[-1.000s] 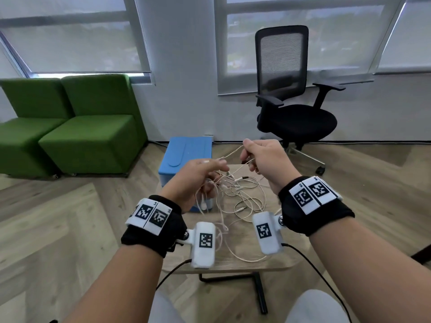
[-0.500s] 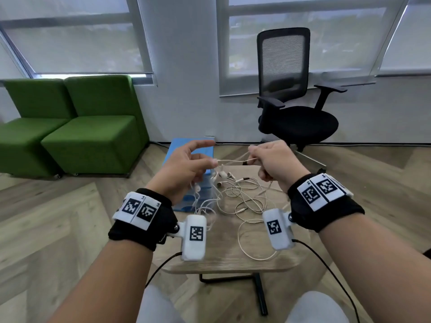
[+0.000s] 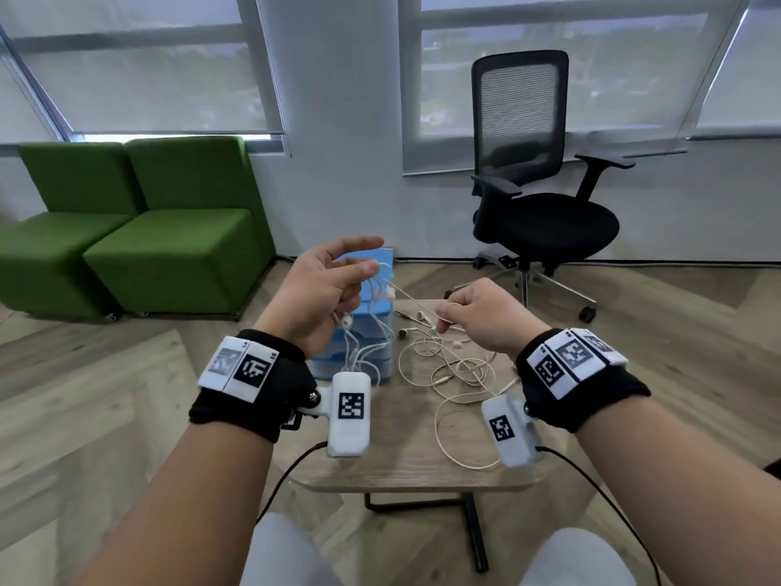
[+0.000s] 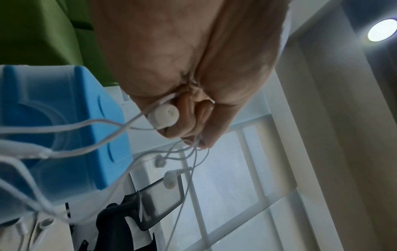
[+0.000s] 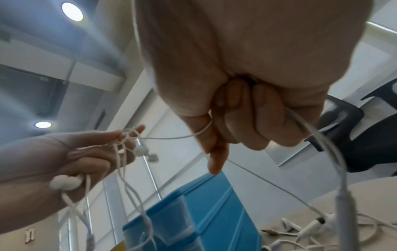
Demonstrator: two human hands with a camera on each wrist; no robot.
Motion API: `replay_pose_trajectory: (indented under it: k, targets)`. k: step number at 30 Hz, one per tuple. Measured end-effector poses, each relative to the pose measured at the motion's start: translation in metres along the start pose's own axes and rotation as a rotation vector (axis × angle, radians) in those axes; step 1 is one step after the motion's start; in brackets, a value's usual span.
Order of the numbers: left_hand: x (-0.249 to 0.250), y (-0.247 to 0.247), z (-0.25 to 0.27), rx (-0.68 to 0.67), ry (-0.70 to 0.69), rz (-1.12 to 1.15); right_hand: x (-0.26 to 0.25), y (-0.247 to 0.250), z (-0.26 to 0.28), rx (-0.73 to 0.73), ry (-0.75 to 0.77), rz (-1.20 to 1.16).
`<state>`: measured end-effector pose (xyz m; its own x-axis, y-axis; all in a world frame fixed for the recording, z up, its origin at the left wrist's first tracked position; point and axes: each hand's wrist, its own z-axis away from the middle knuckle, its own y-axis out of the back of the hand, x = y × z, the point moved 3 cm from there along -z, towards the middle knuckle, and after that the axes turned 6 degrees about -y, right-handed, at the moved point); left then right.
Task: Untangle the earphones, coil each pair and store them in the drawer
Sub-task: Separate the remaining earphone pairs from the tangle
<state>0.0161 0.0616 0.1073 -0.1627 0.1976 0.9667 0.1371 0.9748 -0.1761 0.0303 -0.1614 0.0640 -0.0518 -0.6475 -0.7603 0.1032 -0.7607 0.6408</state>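
Several white earphones are tangled together. My left hand (image 3: 372, 264) is raised in front of the blue drawer unit (image 3: 325, 365) and grips a bunch of cable loops between thumb and curled fingers, index finger stretched out. An earbud (image 3: 346, 321) and cables dangle from it. In the left wrist view another earbud (image 4: 164, 115) lies against the palm. My right hand (image 3: 443, 317) pinches one cable (image 3: 412, 296) that runs taut up to the left hand. The rest of the tangle (image 3: 448, 365) lies on the small wooden table (image 3: 401, 467), under and ahead of the right hand.
The drawer unit stands at the table's far left corner with its drawers shut. A black office chair (image 3: 545, 222) stands beyond the table on the right, and green seats (image 3: 169, 247) on the left. My knees are under the table's near edge.
The hands have drawn apart. The left hand rose and moved left with its bunch of cable, the right hand dropped lower and to the right, and one cable now stretches between them.
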Motion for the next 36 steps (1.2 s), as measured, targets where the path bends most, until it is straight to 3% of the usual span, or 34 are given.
replay_pose_trajectory:
  k: [5, 13, 19, 24, 27, 33, 36]
  targets:
    - [0.004, 0.013, -0.002, 0.066, -0.013, -0.015, 0.011, 0.016, -0.004, 0.081, -0.037, 0.018]
    - [0.0, 0.02, 0.002, 0.137, 0.02, -0.268, 0.016, 0.037, -0.015, 0.254, -0.063, -0.052]
    - [-0.008, 0.021, -0.002, 0.152, 0.007, -0.403, 0.012, 0.041, -0.016, 0.175, -0.091, -0.118]
    - [-0.011, 0.02, 0.003, 0.126, 0.02, -0.45, 0.008, 0.071, -0.012, 0.206, -0.121, -0.282]
    - [-0.013, 0.012, 0.001, 0.076, 0.032, -0.493, 0.001, 0.076, -0.009, 0.132, -0.082, -0.23]
    - [-0.014, 0.002, 0.005, -0.005, 0.035, -0.45, -0.02, 0.065, 0.008, -0.219, 0.017, -0.382]
    - [-0.017, 0.002, 0.007, -0.008, 0.03, -0.448, -0.033, 0.063, 0.014, -0.218, 0.121, -0.532]
